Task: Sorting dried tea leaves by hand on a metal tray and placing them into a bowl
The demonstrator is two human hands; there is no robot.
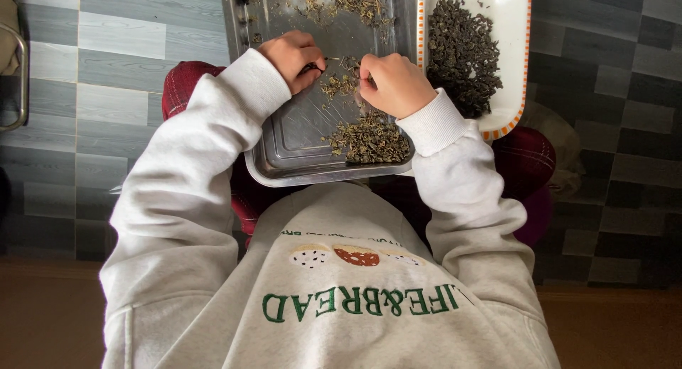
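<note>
A steel tray (pixel 295 138) rests on my lap, strewn with dried green leaves. A heap of leaves (pixel 368 139) lies at its near right corner, and more are scattered along the far edge (pixel 341 0). My left hand (pixel 291 56) is curled over the tray's middle, fingertips pinching a bit of leaf. My right hand (pixel 394 85) is curled beside it, fingers down in a small clump of leaves (pixel 339 83). What sits between the right fingers is hidden.
A white dish with an orange rim (pixel 515 28) stands to the right of the tray, holding a dark pile of leaves (pixel 462 53). Grey tiled floor surrounds my red-clad knees (pixel 181 85). A metal chair frame (pixel 21 78) is at the far left.
</note>
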